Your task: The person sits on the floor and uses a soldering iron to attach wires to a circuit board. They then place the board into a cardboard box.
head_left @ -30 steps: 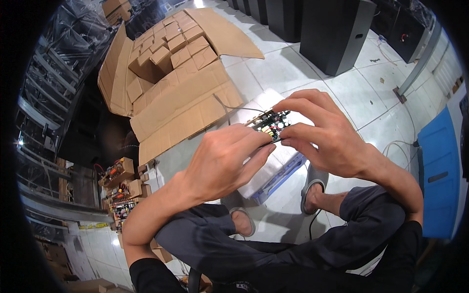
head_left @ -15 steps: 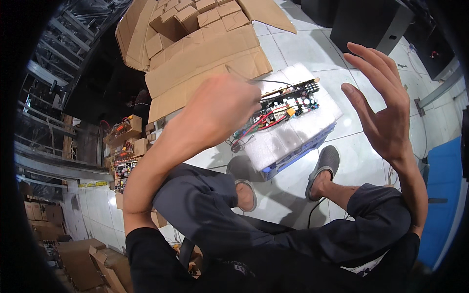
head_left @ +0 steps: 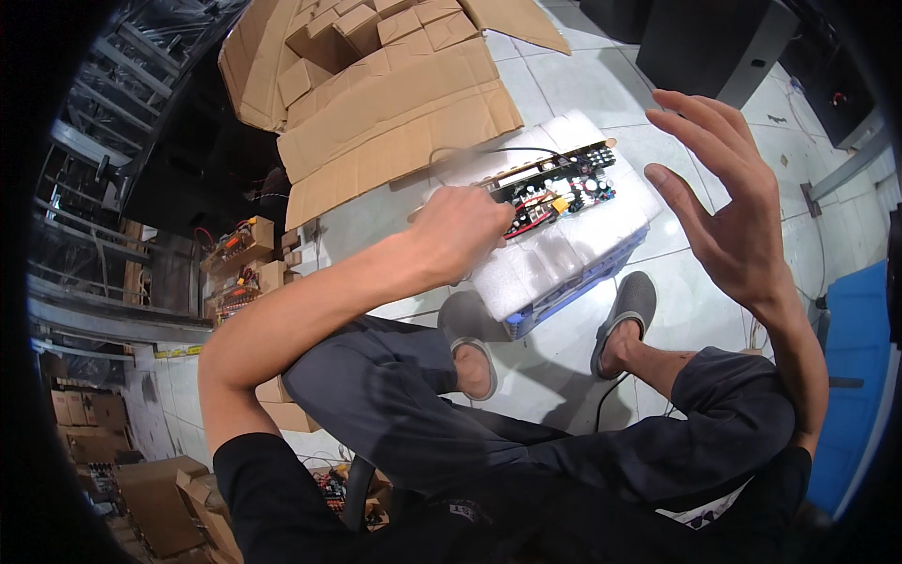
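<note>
A circuit board [head_left: 587,188] with capacitors, a yellow connector [head_left: 561,205] and red and black wires lies on a white foam block [head_left: 540,263]. My left hand [head_left: 460,230] is closed over the left end of the board, knuckles up. Its fingertips are hidden, so what they grip cannot be made out. A thin black cable [head_left: 512,149] loops from behind that hand over the board's far side. To the right of the foam, my right hand [head_left: 723,188] hovers in the air, fingers spread and nothing in it.
Under the foam stands a blue plastic crate [head_left: 573,299], between my feet. An open cardboard carton [head_left: 395,122] with small boxes in it reaches close to the far left. More boards [head_left: 235,246] sit on boxes at left. Black cabinets [head_left: 709,47] stand far right, a blue panel [head_left: 850,376] nearer.
My left hand has come down from above the board's far side to its left end, nearer to me. The right hand has shifted slightly left, still spread.
</note>
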Available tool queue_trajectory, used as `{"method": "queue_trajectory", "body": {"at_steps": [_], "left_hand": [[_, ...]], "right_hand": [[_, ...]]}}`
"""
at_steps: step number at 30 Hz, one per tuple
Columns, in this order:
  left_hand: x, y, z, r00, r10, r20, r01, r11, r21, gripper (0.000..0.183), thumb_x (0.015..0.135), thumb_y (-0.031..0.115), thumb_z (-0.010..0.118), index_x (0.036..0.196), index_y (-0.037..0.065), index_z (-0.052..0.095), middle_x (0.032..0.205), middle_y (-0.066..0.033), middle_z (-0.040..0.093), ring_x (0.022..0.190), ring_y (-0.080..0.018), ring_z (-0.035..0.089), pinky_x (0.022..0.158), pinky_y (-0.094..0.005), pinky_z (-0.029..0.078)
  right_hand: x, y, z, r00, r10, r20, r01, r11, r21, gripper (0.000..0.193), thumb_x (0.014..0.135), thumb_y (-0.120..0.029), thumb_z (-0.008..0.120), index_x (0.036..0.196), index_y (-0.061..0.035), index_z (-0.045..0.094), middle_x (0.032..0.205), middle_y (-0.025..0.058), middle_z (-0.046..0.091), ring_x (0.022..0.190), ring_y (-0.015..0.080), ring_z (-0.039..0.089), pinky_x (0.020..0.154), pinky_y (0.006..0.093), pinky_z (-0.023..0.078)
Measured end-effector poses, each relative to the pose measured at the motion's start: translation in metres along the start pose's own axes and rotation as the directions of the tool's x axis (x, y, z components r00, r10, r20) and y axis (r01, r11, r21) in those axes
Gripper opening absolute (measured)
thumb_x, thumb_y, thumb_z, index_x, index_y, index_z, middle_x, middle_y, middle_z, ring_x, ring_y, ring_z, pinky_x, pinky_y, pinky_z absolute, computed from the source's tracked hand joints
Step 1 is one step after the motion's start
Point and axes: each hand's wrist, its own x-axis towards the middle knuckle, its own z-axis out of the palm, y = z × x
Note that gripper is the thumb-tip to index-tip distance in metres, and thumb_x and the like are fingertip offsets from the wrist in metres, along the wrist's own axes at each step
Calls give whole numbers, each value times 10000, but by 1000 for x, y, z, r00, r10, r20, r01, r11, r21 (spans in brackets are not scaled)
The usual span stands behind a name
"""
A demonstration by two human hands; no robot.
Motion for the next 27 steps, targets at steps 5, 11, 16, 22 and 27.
{"method": "queue_trajectory", "body": {"at_steps": [5, 11, 16, 22, 27], "left_hand": [[1, 0, 4, 999, -31, 21, 31, 1000, -2, 238, 794, 217, 792, 876, 27, 674, 742, -202, 659, 755, -418, 655, 629, -509, 495], [1, -3, 6, 999, -36, -8, 36, 998, -42, 226, 787, 213, 793, 864, 33, 680, 756, -188, 665, 769, -411, 656, 628, -505, 495], [2, -4, 9, 999, -35, 2, 35, 999, -39, 241, 782, 217, 797, 862, 26, 674, 778, -175, 672, 787, -404, 656, 635, -503, 496], [-1, -3, 7, 1000, -25, 0, 25, 998, -64, 263, 770, 215, 803, 857, 10, 662, 793, -173, 675, 800, -404, 655, 647, -502, 495], [2, 0, 6, 999, -30, -13, 30, 999, -40, 290, 758, 222, 812, 835, -4, 648, 784, -179, 664, 791, -406, 650, 651, -502, 495]], "right_hand": [[-1, 0, 1, 1000, 3, 15, -3, 1000, 11, 358, 835, -76, 779, 1181, -34, 700, 1239, 166, 673, 1171, 349, 603, 944, 442, 524], [-1, -1, 3, 1000, -1, 30, 0, 1000, 11, 358, 836, -72, 775, 1184, -35, 698, 1244, 163, 670, 1172, 352, 600, 950, 449, 519], [-1, -3, 2, 999, 0, 46, -1, 1000, 20, 366, 832, -69, 774, 1188, -37, 696, 1250, 157, 667, 1179, 351, 594, 960, 454, 513], [-2, -4, 0, 992, 59, 108, -65, 997, 50, 383, 856, -94, 767, 1233, -97, 698, 1326, 127, 647, 1268, 331, 560, 1033, 479, 495], [-2, -3, 1, 999, 1, 54, -3, 999, 38, 368, 823, -49, 771, 1181, -32, 685, 1255, 159, 658, 1165, 363, 588, 945, 448, 508]]}}
